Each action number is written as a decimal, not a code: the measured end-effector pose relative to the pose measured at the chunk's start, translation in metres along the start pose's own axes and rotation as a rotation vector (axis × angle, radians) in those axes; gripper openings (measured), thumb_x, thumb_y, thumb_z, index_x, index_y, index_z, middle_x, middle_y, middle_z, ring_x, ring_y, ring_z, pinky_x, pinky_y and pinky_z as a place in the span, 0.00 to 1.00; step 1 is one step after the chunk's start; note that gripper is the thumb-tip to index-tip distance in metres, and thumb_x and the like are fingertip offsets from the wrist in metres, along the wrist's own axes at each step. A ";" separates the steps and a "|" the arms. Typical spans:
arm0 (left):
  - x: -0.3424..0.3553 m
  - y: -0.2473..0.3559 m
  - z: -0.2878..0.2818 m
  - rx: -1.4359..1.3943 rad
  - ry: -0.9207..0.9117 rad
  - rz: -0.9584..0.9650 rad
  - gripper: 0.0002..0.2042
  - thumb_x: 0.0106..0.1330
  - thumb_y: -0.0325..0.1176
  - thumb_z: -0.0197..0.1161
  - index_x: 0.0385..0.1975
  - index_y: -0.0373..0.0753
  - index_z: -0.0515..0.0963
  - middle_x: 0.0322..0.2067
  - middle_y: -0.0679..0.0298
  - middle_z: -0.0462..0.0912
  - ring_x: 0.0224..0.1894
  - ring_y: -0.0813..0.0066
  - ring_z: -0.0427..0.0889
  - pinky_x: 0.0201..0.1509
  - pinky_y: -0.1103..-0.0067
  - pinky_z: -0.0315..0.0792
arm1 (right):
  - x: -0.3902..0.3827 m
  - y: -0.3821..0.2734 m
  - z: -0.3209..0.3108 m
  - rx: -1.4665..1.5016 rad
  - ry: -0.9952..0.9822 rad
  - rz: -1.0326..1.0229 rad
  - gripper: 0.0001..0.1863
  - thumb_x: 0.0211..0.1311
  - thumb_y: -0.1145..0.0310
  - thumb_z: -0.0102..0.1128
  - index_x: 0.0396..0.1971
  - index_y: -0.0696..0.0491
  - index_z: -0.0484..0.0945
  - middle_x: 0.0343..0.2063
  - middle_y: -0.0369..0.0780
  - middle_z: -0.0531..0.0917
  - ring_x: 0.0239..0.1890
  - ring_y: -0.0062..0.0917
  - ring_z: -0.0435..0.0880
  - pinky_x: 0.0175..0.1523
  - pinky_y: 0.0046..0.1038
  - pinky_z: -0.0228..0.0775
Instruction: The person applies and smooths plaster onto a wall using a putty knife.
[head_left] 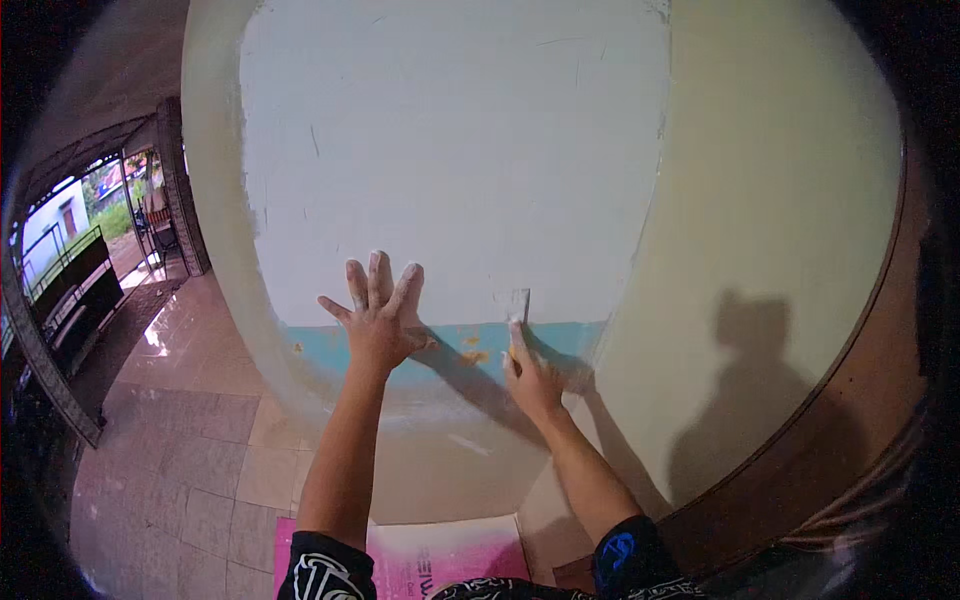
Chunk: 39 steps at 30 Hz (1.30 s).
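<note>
In front of me is a wall with a large white coated patch [450,150]. A turquoise painted band [570,338] with small orange-brown spots runs along its lower edge. My left hand [378,322] lies against the wall where white meets turquoise, fingers spread and fingertips whitish. To its right, my right hand [535,382] grips a putty knife [516,303]. One finger points up along the tool, and its flat blade rests against the lower part of the white patch. Most of the handle is hidden in my hand.
A pink and white printed sheet [480,562] lies at the wall's foot. Tiled floor [200,430] stretches to the left, toward an open doorway [140,215] with railings outside. A beige wall [770,180] adjoins on the right, carrying my shadow, with a brown border [830,400] below.
</note>
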<state>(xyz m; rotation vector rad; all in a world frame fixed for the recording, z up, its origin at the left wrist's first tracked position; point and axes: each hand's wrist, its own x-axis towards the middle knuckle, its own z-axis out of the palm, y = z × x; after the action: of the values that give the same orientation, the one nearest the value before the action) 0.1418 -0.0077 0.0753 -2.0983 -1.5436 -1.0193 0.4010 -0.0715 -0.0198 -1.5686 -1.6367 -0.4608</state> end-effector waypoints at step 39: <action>-0.002 -0.017 -0.004 0.033 -0.009 0.012 0.62 0.26 0.54 0.86 0.73 0.76 0.59 0.80 0.64 0.40 0.81 0.45 0.33 0.62 0.19 0.33 | 0.066 -0.063 -0.022 -0.010 -0.069 0.003 0.34 0.70 0.53 0.59 0.75 0.33 0.61 0.27 0.44 0.86 0.26 0.39 0.87 0.26 0.43 0.77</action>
<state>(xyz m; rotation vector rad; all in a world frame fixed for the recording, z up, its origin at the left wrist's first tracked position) 0.1245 -0.0061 0.0744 -2.0901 -1.5391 -0.9750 0.3535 -0.0543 0.0594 -1.6100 -1.6854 -0.4180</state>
